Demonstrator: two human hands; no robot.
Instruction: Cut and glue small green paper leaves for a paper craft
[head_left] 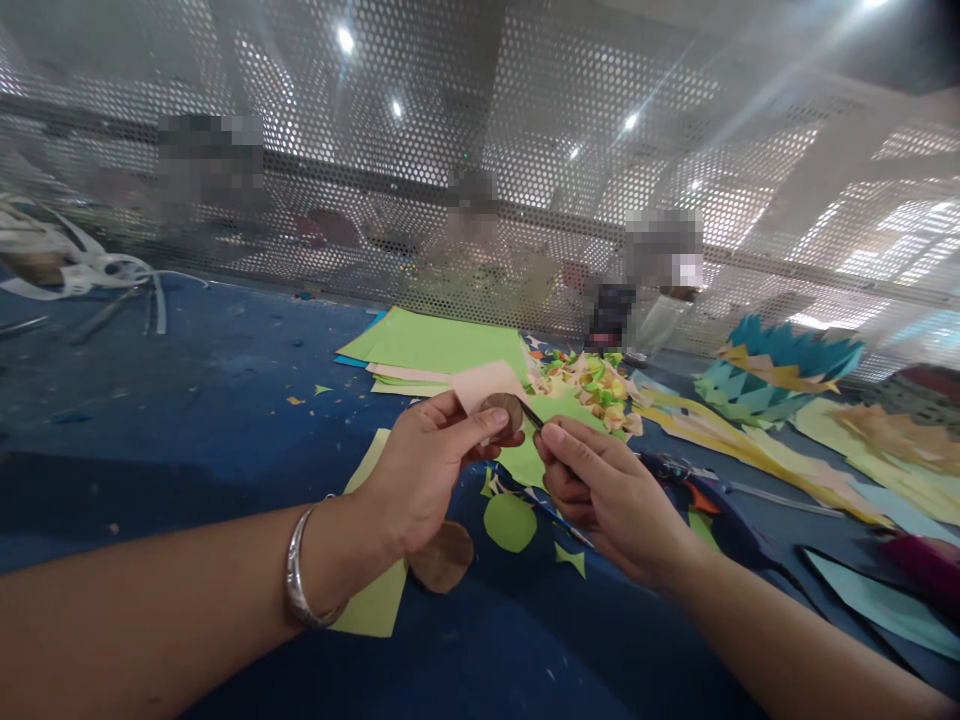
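My left hand (420,455) is closed on a sheet of pale pink paper (487,383), its thumb pressing a small round brown disc (504,412) against the paper. In my right hand (600,480) is a thin dark tool (532,413), its tip at the disc's right edge; the fingers hide the rest, so its kind is unclear. Below the hands lie a light green paper circle (510,522) and a larger brown rounded piece (442,556). Yellow-green paper (375,600) lies under my left wrist.
Stacked green sheets (450,338) lie on the blue table (247,400) before a perforated metal screen (337,200). Rightward are a heap of cut paper pieces (589,385), a dark blue glue gun (731,510), long paper strips and a zigzag teal paper crown (780,370). White strips lie far left.
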